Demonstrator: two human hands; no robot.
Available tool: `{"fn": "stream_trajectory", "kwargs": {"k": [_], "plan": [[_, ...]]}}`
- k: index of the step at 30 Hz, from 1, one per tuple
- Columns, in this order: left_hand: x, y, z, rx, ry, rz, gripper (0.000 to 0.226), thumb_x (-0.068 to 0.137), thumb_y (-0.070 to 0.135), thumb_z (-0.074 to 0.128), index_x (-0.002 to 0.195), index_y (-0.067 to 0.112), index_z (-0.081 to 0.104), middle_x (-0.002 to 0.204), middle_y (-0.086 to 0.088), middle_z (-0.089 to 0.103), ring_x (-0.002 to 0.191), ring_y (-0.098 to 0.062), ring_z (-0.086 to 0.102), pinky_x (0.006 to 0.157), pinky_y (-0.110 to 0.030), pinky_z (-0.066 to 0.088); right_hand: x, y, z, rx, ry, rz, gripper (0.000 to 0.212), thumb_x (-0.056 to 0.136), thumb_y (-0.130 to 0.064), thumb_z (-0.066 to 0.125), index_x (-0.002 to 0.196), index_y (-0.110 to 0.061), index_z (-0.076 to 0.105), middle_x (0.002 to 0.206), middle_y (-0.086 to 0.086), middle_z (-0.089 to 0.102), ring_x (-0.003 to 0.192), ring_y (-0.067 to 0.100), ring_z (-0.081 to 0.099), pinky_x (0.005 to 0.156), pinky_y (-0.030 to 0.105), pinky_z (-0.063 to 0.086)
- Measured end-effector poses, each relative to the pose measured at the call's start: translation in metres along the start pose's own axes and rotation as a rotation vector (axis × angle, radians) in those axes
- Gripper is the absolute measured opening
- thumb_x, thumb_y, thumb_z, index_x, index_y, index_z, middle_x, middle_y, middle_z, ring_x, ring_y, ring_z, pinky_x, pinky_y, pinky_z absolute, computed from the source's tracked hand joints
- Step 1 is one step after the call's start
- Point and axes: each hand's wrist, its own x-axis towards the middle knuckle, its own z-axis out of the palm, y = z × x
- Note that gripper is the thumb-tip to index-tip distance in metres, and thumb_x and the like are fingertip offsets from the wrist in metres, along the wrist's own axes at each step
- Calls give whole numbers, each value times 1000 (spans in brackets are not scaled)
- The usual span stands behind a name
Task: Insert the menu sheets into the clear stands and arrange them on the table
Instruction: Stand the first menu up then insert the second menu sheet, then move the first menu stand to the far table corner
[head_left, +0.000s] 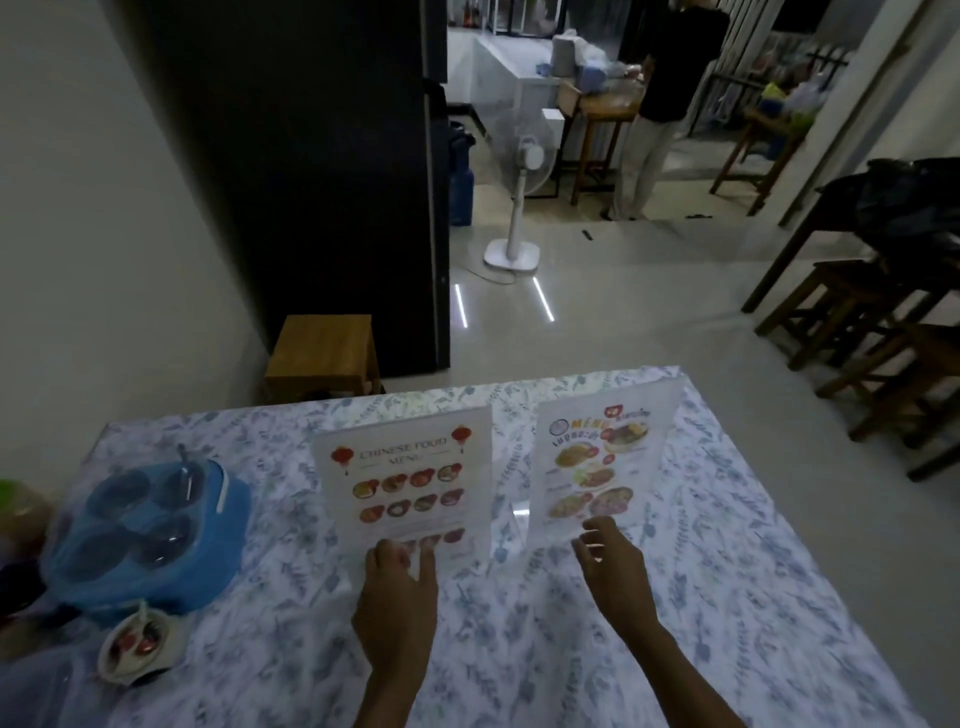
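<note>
Spread across the lower half of the view: a table (727, 597) under a pale cloth printed with blue-grey leaves. Beyond its far edge, a glossy tiled floor, a dark tall cabinet (322, 182), a white pedestal fan (519, 171) and a small wooden stool (322, 353) close against the table's far left corner. Dark wooden stools (872, 332) off to the right. Farther back, a person (670, 93) standing at a wooden side table.

On the table's left side, a blue round condiment caddy (156, 525) holding several lidded cups, and just in front of it a small white dish (137, 647) with a spoon and something red inside.

Near the table's middle, standing upright side by side but apart: two clear stands, each with a sheet already inside. Left stand (410, 478) showing a sheet headed "Chinese Food Menu" with red lanterns and rows of dishes. Right stand (602, 457) showing a sheet headed "Menu" with pictures of plated food; smaller lettering too blurred to read.

Left hand (400, 582) at the bottom edge of the left stand, fingertips pressed against its lower front, thumb tucked beside them, lightly gripping the base. Right hand (613, 561) loose and spread just in front of the right stand's lower edge, fingers curled and blurred; contact with the stand impossible to tell.
</note>
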Motion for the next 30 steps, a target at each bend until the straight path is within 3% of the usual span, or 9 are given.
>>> {"fn": "stream_trajectory", "kwargs": {"k": [6, 10, 12, 14, 16, 19, 22, 24, 30], "plan": [[-29, 67, 47, 39, -76, 94, 33, 95, 58, 50, 78, 29, 53, 69, 9, 60, 60, -16, 57, 56, -32, 51, 27, 33, -39, 22, -1, 26, 21, 93, -21, 65, 112, -15, 58, 97, 1, 70, 83, 14, 67, 69, 26, 54], [-38, 108, 83, 32, -126, 113, 32, 94, 60, 51, 97, 30, 63, 92, 7, 73, 81, -19, 70, 69, -34, 57, 50, 62, -61, 34, -3, 42, 22, 93, -24, 66, 111, -16, 56, 97, 2, 69, 85, 14, 68, 67, 23, 52], [-38, 122, 101, 52, -122, 109, 42, 92, 58, 56, 115, 23, 61, 105, 1, 74, 91, -23, 72, 71, -35, 57, 65, 76, -68, 36, -26, 75, 34, 91, -29, 68, 118, -15, 53, 108, 5, 65, 95, 19, 66, 74, 30, 55], [-35, 131, 115, 90, -92, 94, 61, 88, 63, 59, 129, 18, 55, 113, -4, 73, 95, -27, 72, 71, -37, 58, 82, 87, -71, 25, -100, 147, 58, 87, -36, 71, 134, -13, 45, 127, 7, 54, 112, 24, 58, 88, 37, 52], [-31, 137, 125, 121, -72, 86, 71, 86, 67, 58, 133, 13, 54, 115, -9, 72, 97, -31, 72, 71, -40, 59, 97, 93, -71, 19, -197, 157, 70, 86, -43, 71, 142, -16, 39, 135, 4, 48, 123, 23, 51, 96, 37, 47], [-26, 144, 131, 126, -55, 81, 64, 85, 63, 62, 122, 11, 60, 107, -11, 74, 91, -32, 73, 66, -39, 59, 114, 101, -66, 88, -277, 91, 51, 89, -48, 64, 129, -21, 49, 125, 0, 59, 113, 19, 59, 90, 35, 52], [-22, 155, 135, 121, -54, 65, 57, 84, 60, 65, 116, 13, 63, 104, -9, 75, 88, -31, 73, 60, -32, 53, 129, 106, -66, 96, -248, 90, 30, 93, -37, 63, 112, -17, 52, 109, 4, 67, 93, 20, 65, 74, 32, 54], [-20, 167, 140, 137, -62, 54, 55, 85, 60, 66, 113, 13, 64, 103, -8, 75, 85, -30, 73, 58, -29, 46, 139, 111, -70, 93, -221, 87, 28, 93, -35, 64, 109, -15, 53, 106, 5, 68, 87, 20, 64, 70, 32, 53], [-10, 219, 171, 110, -58, 158, 52, 83, 61, 67, 108, 15, 64, 98, -6, 76, 78, -26, 73, 54, -30, 50, 173, 137, -104, 111, -152, 118, 29, 93, -39, 63, 108, -17, 53, 106, 4, 69, 89, 23, 66, 70, 42, 58]]}}
